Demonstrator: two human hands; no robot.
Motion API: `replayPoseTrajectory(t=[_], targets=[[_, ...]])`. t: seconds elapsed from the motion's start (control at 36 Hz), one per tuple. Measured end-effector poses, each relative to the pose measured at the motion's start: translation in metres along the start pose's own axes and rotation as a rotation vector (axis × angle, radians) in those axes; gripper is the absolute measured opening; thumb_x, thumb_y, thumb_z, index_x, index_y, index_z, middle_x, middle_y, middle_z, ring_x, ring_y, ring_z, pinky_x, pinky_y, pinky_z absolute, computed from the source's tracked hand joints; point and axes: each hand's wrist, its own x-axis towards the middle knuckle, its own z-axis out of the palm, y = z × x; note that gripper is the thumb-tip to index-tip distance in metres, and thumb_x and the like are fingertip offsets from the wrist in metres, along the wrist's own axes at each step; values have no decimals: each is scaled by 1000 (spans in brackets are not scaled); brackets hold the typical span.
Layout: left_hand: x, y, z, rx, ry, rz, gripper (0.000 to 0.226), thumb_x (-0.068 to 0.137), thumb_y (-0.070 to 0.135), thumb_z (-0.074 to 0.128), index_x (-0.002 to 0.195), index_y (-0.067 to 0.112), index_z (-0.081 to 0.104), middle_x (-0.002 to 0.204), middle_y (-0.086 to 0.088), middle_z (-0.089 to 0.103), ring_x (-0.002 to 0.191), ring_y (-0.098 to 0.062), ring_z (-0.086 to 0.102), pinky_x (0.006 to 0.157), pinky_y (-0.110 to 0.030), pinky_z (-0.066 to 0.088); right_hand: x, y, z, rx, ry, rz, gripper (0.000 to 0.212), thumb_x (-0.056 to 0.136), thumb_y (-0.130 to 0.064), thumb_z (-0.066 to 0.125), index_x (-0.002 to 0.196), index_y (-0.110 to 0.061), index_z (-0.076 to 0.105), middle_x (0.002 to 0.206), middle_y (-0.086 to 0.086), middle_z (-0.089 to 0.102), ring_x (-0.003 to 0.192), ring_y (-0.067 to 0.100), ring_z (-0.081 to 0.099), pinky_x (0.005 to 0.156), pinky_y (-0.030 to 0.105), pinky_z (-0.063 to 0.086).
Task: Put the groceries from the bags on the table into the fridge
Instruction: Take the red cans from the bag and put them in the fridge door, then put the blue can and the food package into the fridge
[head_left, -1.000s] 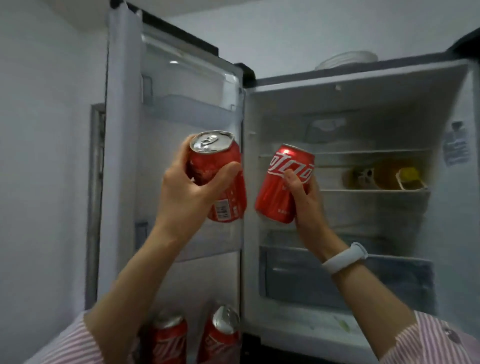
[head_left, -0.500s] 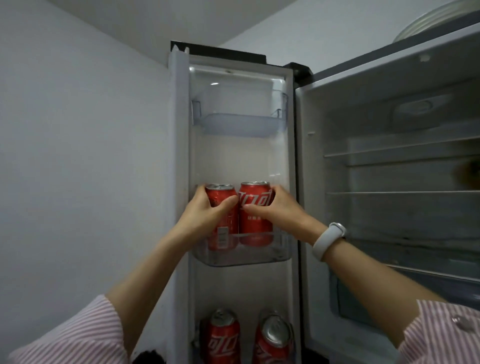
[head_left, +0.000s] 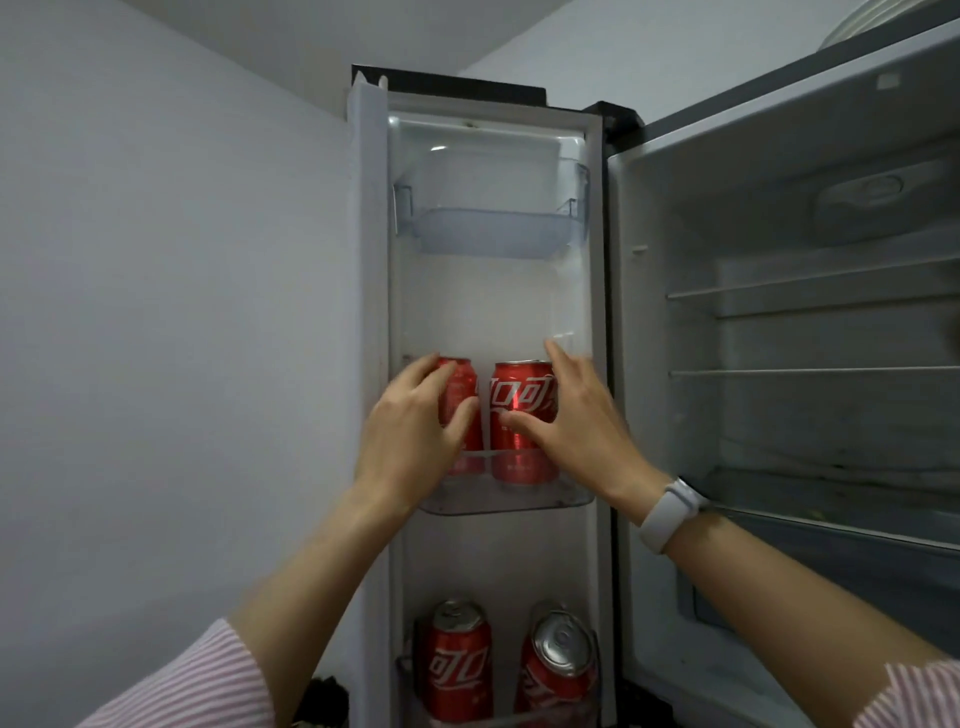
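Observation:
Two red cola cans stand upright side by side in the middle shelf (head_left: 519, 501) of the open fridge door. My left hand (head_left: 410, 441) is at the left can (head_left: 464, 382), fingers spread and nearly straight, thumb lying across its front. At the right can (head_left: 522, 400), my right hand (head_left: 582, 431) has straight fingers pointing up past the can's right side, with the thumb just in front of it. Neither hand visibly grips its can.
Two more cola cans (head_left: 460, 665) (head_left: 558, 670) sit in the door's lowest shelf. The top door shelf (head_left: 488, 228) holds nothing visible. To the right, the fridge compartment shows glass shelves (head_left: 810, 371) and a drawer below. A grey wall is to the left.
Both cans went from mid-air in front of the fridge into the middle door shelf. My fingers, wrapped round the cans before, have now straightened and loosened.

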Motion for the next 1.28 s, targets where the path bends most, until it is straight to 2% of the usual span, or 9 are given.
replayPoseTrajectory(t=[0.17, 0.31, 0.42, 0.53, 0.67, 0.78, 0.89, 1.0, 1.28], targets=[[-36, -3, -8, -35, 57, 44, 44, 88, 30, 52, 125, 9, 57, 132, -9, 54, 122, -22, 51, 99, -30, 41, -33, 5, 8, -98, 174, -151, 62, 89, -45, 34, 141, -10, 34, 147, 13, 34, 139, 27, 24, 112, 51, 26], [-83, -18, -21, 101, 145, 88, 45, 86, 29, 47, 125, 8, 55, 130, -13, 54, 122, -27, 50, 100, -39, 43, -73, -7, 26, -85, 307, -385, 46, 87, -21, 46, 131, -9, 43, 137, 15, 47, 134, 28, 32, 108, 58, 28], [-143, -56, -28, 213, 114, 74, 44, 85, 25, 49, 125, 9, 55, 128, -13, 56, 122, -29, 49, 100, -48, 41, -121, -32, 57, -19, 259, -529, 40, 84, -15, 48, 124, -9, 50, 130, 13, 55, 130, 28, 39, 109, 53, 29], [-210, -111, -44, 325, -56, -27, 45, 82, 28, 48, 123, 11, 55, 127, -12, 57, 120, -30, 50, 99, -52, 39, -176, -64, 109, 111, 94, -484, 35, 83, -15, 49, 116, -8, 57, 122, 11, 61, 122, 27, 47, 103, 44, 38], [-299, -189, -97, 449, -300, -226, 45, 78, 34, 44, 117, 15, 55, 120, -10, 60, 112, -30, 56, 95, -55, 39, -242, -121, 198, 158, -384, -272, 37, 84, -32, 41, 107, -14, 65, 107, 1, 65, 110, 22, 54, 92, 40, 47], [-370, -257, -167, 536, -477, -410, 46, 78, 35, 42, 116, 14, 58, 119, -10, 60, 112, -31, 56, 93, -54, 41, -282, -185, 278, 148, -744, -202, 41, 92, -34, 40, 126, -16, 52, 125, 3, 56, 121, 22, 45, 99, 37, 39], [-423, -312, -247, 589, -510, -576, 42, 81, 31, 47, 117, 12, 60, 121, -10, 60, 114, -29, 55, 96, -52, 42, -312, -257, 355, 162, -970, -190, 40, 94, -34, 40, 130, -17, 48, 131, 4, 52, 122, 23, 43, 100, 37, 38], [-456, -356, -317, 668, -493, -739, 39, 83, 22, 62, 121, 11, 59, 127, -10, 57, 118, -27, 52, 100, -47, 38, -334, -334, 408, 250, -1093, -235, 38, 95, -32, 40, 129, -17, 49, 132, 4, 52, 121, 21, 46, 101, 34, 36], [-516, -465, -393, 655, -437, -981, 31, 87, 16, 59, 116, 7, 59, 120, -11, 59, 112, -29, 55, 92, -43, 45, -344, -448, 548, 423, -1187, -313, 35, 93, -29, 42, 122, -16, 55, 121, 7, 59, 112, 24, 52, 94, 39, 44]])
